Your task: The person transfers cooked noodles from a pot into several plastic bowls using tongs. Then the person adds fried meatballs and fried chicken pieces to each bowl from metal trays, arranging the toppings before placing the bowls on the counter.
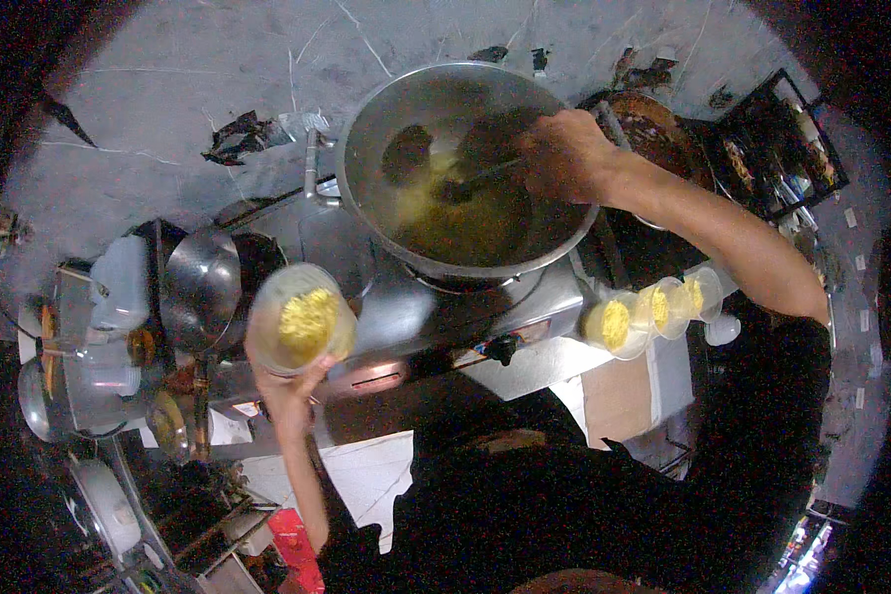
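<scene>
- pot [465,87]: large, metal, seated on the stove [406,346]; landmark for all positions below. yellowish contents show in its bottom; detail is blurred.
- right hand [569,158]: over the pot's right side, clenched around the handle of a dark utensil [490,176]. the utensil slants down into the pot, its lower end at the contents; the high grip probably keeps the fingers off them. utensil type: cannot tell.
- left hand [292,388]: in front and left of the pot, grasping a clear container [275,293] from below and the near side. the container holds yellow matter [309,319]; support from below likely keeps its mouth unobstructed.
- three clear containers [641,327]: in a row, in front and right of the pot, also holding yellow matter; this placement presumably keeps them within right-hand reach, clear of the pot's rim.
- metal pan [201,277]: left of the pot, touched by neither hand.
</scene>
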Motion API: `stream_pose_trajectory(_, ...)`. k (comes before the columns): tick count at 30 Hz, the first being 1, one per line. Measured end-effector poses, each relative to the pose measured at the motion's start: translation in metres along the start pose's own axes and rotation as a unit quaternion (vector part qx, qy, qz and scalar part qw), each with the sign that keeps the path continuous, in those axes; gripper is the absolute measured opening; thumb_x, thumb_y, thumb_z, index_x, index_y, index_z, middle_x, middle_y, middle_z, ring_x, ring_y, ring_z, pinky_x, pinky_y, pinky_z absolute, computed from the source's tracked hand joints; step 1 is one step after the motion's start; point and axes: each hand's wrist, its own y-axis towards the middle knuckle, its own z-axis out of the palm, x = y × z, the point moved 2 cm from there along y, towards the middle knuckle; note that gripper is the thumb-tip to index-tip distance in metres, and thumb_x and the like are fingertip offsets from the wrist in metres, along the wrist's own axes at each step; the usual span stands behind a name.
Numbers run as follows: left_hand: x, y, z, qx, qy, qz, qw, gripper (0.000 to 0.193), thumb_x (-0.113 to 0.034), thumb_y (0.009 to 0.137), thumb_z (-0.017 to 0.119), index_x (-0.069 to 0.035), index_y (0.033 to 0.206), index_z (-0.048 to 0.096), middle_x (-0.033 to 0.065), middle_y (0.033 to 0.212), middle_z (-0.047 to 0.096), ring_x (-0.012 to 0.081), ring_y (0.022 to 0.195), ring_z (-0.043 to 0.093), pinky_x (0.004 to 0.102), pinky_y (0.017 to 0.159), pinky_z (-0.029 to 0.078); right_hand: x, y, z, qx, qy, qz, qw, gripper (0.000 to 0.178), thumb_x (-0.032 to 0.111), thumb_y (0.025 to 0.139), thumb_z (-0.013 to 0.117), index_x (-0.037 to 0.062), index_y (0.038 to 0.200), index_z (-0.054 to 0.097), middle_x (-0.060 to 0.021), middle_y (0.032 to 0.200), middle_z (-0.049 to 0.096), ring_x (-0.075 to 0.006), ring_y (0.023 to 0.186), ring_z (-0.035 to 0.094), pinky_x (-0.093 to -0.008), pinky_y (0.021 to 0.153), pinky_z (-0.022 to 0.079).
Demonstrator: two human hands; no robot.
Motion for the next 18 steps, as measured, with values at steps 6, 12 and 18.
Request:
stream_pose_trajectory(6,0.037,-0.013,0.016,-0.008,0.049,0.042,0.998,0.112,-0.016,0.051,0.093,-0.007,0.144,0.031,0.0107,0.143,0.038,0.0255,0.132,0.040,0.0404,0.112,0.032,0.007,-0.028,-0.024,-0.016,-0.005,-0.030,0.999,0.029,0.025,0.077,0.063,0.0088,0.101,0.069,-0.0161,0.079,0.069,-0.0348,0.075,0.068,-0.0452,0.065,0.054)
stream_pose_trajectory(12,0.033,-0.020,0.023,0.029,-0.013,-0.011,0.999,0.129,-0.021,0.052,0.094,-0.012,0.153,0.014,0.0115,0.152,0.027,0.0277,0.139,0.031,0.0439,0.115,0.026,0.027,-0.015,-0.004,-0.028,-0.049,-0.068,0.996,0.018,0.022,0.079,0.061,0.0074,0.081,0.072,-0.0141,0.075,0.070,-0.0307,0.073,0.070,-0.0435,0.059,0.056)
stream_pose_trajectory(18,0.032,-0.030,-0.007,0.012,-0.049,-0.112,0.992,0.094,-0.036,0.087,0.071,-0.015,0.155,0.010,0.0122,0.158,0.018,0.0270,0.143,0.023,0.0444,0.116,0.021,0.022,0.005,-0.002,-0.036,-0.080,-0.083,0.993,0.016,0.021,0.079,0.061,0.0083,0.079,0.072,-0.0142,0.078,0.070,-0.0318,0.074,0.071,-0.0428,0.059,0.056)
